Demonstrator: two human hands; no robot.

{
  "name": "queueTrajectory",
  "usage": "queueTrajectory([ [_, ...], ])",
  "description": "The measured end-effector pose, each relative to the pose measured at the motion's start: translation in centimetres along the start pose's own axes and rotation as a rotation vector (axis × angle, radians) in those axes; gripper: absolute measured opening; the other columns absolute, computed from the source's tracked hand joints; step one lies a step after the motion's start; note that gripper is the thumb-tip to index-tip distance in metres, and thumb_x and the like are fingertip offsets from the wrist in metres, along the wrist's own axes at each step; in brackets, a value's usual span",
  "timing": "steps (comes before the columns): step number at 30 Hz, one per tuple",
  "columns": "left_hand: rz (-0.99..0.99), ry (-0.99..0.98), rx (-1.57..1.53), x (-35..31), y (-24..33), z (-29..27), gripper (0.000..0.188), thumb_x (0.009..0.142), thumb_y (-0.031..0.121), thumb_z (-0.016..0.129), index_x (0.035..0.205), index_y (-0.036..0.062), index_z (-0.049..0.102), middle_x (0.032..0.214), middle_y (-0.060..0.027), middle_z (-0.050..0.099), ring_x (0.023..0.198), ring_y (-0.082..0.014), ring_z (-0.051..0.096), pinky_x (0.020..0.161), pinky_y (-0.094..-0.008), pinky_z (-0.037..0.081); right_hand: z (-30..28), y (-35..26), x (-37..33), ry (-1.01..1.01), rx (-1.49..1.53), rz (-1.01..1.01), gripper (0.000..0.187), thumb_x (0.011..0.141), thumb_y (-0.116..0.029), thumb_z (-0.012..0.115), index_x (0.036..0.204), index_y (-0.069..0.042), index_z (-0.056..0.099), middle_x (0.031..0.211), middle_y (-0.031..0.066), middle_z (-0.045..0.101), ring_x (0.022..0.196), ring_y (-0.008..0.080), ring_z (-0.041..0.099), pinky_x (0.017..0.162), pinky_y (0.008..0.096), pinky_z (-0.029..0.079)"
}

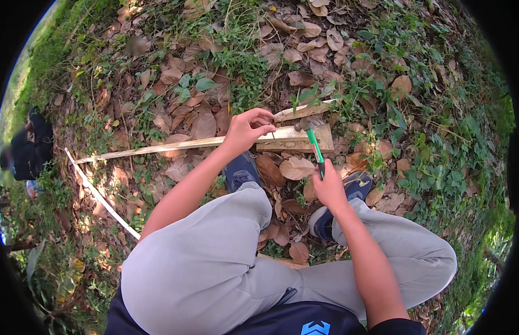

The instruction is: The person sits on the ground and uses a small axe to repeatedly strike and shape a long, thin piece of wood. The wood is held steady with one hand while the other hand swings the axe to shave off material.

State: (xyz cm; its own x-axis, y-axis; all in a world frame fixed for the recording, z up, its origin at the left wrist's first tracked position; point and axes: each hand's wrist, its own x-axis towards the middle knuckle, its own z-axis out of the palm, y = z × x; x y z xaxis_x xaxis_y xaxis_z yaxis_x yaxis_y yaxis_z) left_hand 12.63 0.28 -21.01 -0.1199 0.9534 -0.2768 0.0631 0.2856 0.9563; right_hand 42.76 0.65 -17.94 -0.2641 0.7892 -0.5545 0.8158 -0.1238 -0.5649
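Note:
My right hand (329, 185) is wrapped around the green and black handle of a hammer (313, 142). The hammer's metal head rests over the right end of a long pale wooden strip (187, 145). That end lies on a short wooden board (324, 138) on the ground. At the strip, left of the hammer head, my left hand (247, 131) has thumb and fingers pinched round a thin dark nail (273, 134), partly hidden by the fingers. Just beyond, a second wooden piece (307, 110) slants up to the right from the fingertips.
A thin pale stick (100, 196) lies on the ground at the left. Dry brown leaves (297, 167) and green plants (432, 156) cover the ground. My shoes (241, 172) flank the near side of the board. Another person in dark clothes (33, 145) is at the far left.

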Motion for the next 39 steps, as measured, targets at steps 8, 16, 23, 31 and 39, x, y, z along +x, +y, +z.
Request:
queueTrajectory([
  [8, -0.009, 0.07, 0.046, 1.5, -0.9, 1.9, 0.021, 0.089, 0.004, 0.08, 0.106, -0.0023, 0.069, 0.097, -0.0096, 0.079, 0.094, -0.0133, 0.076, 0.086, -0.0268, 0.06, -0.1, -0.6, -0.4, -0.001, -0.072, -0.013, 0.024, 0.097, -0.017, 0.062, 0.115, -0.002, 0.053, 0.085, 0.0276, 0.069, 0.08, 0.0468, 0.069, 0.07, 0.0522, 0.051],
  [16, -0.092, 0.054, 0.087, 2.5, -0.8, 2.8, 0.029, 0.086, 0.007, 0.083, 0.111, -0.0001, 0.069, 0.095, -0.0068, 0.079, 0.087, -0.0096, 0.075, 0.076, -0.0235, 0.058, -0.3, -0.6, -0.4, -0.06, -0.075, -0.003, 0.026, 0.096, -0.017, 0.062, 0.113, -0.002, 0.048, 0.084, 0.0332, 0.068, 0.087, 0.0555, 0.066, 0.08, 0.0619, 0.051],
  [23, -0.007, -0.002, 0.196, 3.0, -1.4, 2.8, 0.026, 0.086, 0.008, 0.084, 0.107, 0.0008, 0.071, 0.092, -0.0062, 0.08, 0.086, -0.0095, 0.075, 0.077, -0.0251, 0.059, 0.4, 0.1, 0.0, 0.008, -0.111, -0.023, 0.024, 0.097, -0.015, 0.061, 0.114, -0.002, 0.052, 0.076, 0.0278, 0.066, 0.073, 0.0481, 0.067, 0.065, 0.0552, 0.049],
  [31, -0.053, 0.087, 0.178, 2.1, -2.0, 3.6, 0.026, 0.089, 0.013, 0.083, 0.111, 0.0001, 0.075, 0.092, -0.006, 0.08, 0.085, -0.0083, 0.073, 0.08, -0.0253, 0.057, -0.2, -0.6, -0.2, -0.073, -0.085, 0.012, 0.026, 0.096, -0.015, 0.059, 0.113, -0.002, 0.044, 0.087, 0.0339, 0.069, 0.09, 0.0564, 0.066, 0.08, 0.0633, 0.05],
  [39, -0.004, 0.144, 0.027, 1.8, -4.4, 4.3, 0.021, 0.093, 0.013, 0.08, 0.107, -0.0022, 0.077, 0.093, -0.0061, 0.079, 0.085, -0.0097, 0.072, 0.079, -0.0259, 0.057, -0.3, -1.0, -0.1, -0.074, -0.084, 0.041, 0.027, 0.096, -0.015, 0.06, 0.112, -0.002, 0.043, 0.087, 0.0341, 0.068, 0.089, 0.056, 0.066, 0.079, 0.0631, 0.05],
])
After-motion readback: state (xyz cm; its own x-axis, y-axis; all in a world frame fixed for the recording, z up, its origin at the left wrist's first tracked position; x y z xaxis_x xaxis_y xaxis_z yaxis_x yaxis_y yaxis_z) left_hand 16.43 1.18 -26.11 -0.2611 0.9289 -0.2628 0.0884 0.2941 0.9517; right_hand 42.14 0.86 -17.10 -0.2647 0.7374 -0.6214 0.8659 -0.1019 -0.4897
